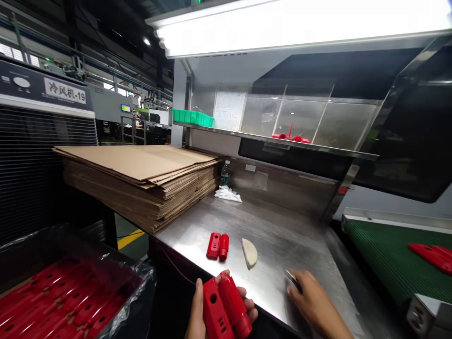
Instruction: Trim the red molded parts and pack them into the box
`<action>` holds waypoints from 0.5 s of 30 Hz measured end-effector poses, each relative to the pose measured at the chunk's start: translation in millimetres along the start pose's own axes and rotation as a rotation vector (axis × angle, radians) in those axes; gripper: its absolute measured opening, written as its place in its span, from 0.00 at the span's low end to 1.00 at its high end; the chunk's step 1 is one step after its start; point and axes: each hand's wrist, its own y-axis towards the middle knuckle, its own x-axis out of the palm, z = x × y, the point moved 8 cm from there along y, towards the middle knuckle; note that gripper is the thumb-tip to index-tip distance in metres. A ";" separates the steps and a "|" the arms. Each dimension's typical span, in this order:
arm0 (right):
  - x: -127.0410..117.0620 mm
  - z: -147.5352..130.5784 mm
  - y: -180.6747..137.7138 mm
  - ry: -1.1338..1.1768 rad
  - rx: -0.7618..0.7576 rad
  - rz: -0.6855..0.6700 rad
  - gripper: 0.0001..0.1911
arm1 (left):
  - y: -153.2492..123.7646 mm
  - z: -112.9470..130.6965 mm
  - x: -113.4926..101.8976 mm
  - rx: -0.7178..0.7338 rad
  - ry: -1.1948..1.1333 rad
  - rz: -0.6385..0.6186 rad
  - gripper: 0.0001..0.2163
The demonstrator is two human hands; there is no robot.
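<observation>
My left hand (pixel 203 313) is closed round a red plastic part (pixel 224 306), a flat block joined to a rounded cylinder, held at the near edge of the steel table (pixel 282 235). My right hand (pixel 310 296) rests on the table to the right, fingers curled over a small metal tool (pixel 292 278). A second red part (pixel 218 246) of the same kind lies on the table ahead of my left hand. Beside it lies a pale half-round pad (pixel 250 252).
A thick stack of flat cardboard (pixel 141 176) covers the table's left end. A plastic-lined bin of red parts (pixel 63 301) stands at lower left. A green conveyor (pixel 388 254) at right carries a red part (pixel 432 256). White cloth (pixel 228 194) and a bottle (pixel 225 173) sit at the back.
</observation>
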 end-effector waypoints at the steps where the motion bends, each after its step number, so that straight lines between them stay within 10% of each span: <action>1: -2.8 0.6 13.7 -0.049 0.016 0.010 0.21 | -3.0 -1.4 6.9 -0.036 -0.003 -0.054 0.27; 10: 12.1 -101.6 49.7 -0.265 0.045 0.154 0.22 | -41.3 4.2 30.9 -0.012 0.330 -0.166 0.35; 15: 20.5 -113.0 4.8 -0.092 0.003 0.144 0.09 | -56.3 22.4 36.8 0.105 0.493 -0.105 0.40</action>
